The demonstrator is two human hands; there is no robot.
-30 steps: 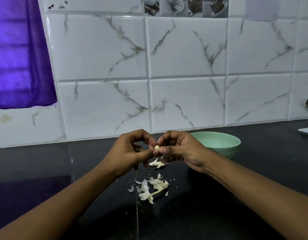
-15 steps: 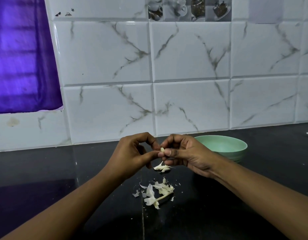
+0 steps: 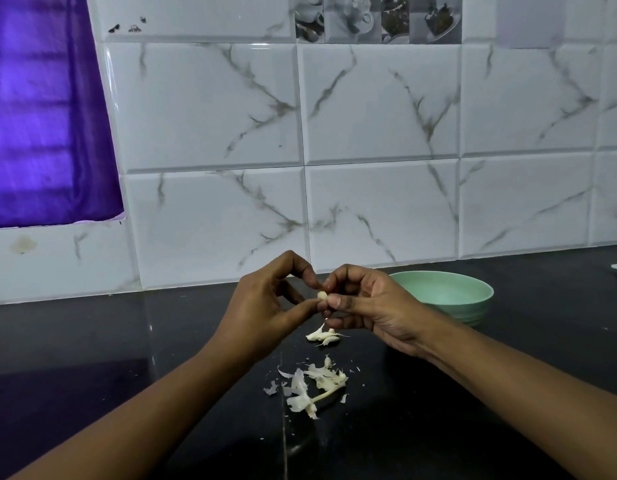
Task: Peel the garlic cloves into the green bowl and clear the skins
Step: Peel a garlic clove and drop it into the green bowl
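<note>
Being pinched between the left hand (image 3: 262, 313) and the right hand (image 3: 372, 306) above the table (image 3: 92, 341), beside the bowl (image 3: 449, 292), the clove (image 3: 321, 295) should be turned gently while its skin is picked off.

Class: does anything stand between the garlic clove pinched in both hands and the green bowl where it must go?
Nothing visible does. Only the right hand holding the garlic clove lies between it and the open green bowl.

A home kitchen: marble-veined wall tiles (image 3: 379, 102), dark stone counter (image 3: 92, 341), cup-picture tiles (image 3: 376, 17) above.
</note>
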